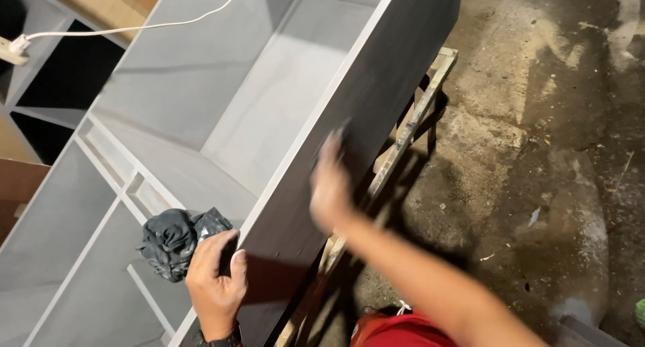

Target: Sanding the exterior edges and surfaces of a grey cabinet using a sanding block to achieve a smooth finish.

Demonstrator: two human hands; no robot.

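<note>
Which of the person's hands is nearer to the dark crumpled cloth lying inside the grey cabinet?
Left. The left hand grips the cabinet's side panel edge right beside the crumpled cloth, apparently touching it. The right hand, blurred, lies flat on the panel's dark outer face, apart from the cloth.

I see a white cable [134, 28] with plug [13, 49] top left. Stained concrete floor [537, 152] right. Wooden trestle [410, 125] underneath.

No packages, labels, signs, screens visible; blurred corners possibly hide some.
</note>
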